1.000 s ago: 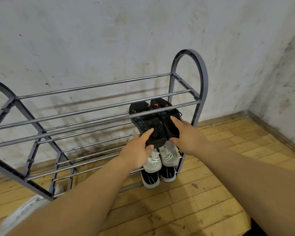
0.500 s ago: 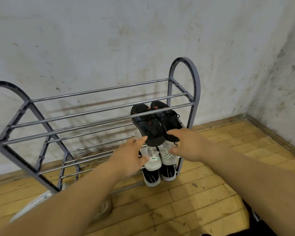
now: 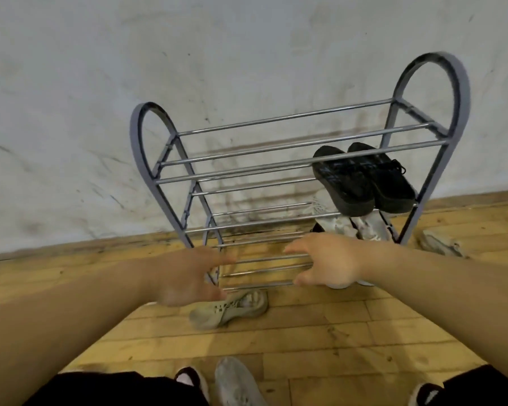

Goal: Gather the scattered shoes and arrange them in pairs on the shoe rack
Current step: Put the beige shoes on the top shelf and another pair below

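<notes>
A grey metal shoe rack [image 3: 276,148] stands against the wall. A pair of black shoes [image 3: 361,180] rests side by side at the right end of its second shelf, with a white pair [image 3: 355,227] on the shelf below. A beige sneaker [image 3: 229,309] lies on the floor in front of the rack, just right of my left hand [image 3: 185,276], which is open and empty. My right hand [image 3: 329,259] hovers open in front of the lower shelves, holding nothing. Another pale sneaker [image 3: 236,382] lies at the bottom edge, and one more pale shoe [image 3: 440,241] sits right of the rack.
A stained white wall [image 3: 129,83] backs the rack. The floor [image 3: 335,332] is wooden planks. My legs in black shorts and dark-and-white footwear [image 3: 188,379] fill the bottom edge.
Both hands let go of the black shoes, now left on the second shelf, and pulled back and down. The view swung left and down, showing loose sneakers on the floor.
</notes>
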